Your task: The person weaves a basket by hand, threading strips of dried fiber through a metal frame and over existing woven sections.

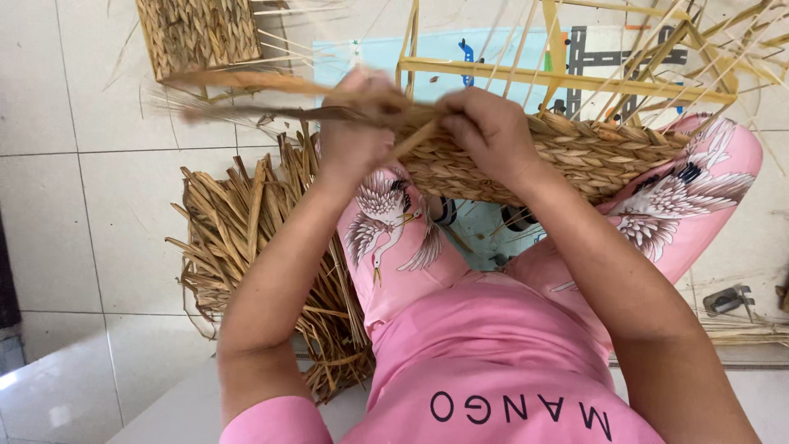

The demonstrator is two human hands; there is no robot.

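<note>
While gripped at its rim: half-woven basket (575,156) resting across both knees.
Basket look: tan, thick braided strands in tight rows, rim rounded, surface dry and matte; right end pressed against the pink trouser leg (699,205).
Basket frame: pale yellow slats (567,80) rising from the woven part, thin stalks sticking out past them.
Left hand (355,123): clenched on flat brown straw strands (246,86), blurred, strands trailing off to the left.
Right hand (491,131): clamped on the basket's rim, fingers curled over the weave, touching the same strands.
Floor, left of the knee: loose heap of dried straw (246,238) on pale tiles (82,205).
Floor, far-left corner: second woven piece (197,31), finished-looking, same tan braid.
Under the basket: light blue mat (386,51) with printed shapes.
</note>
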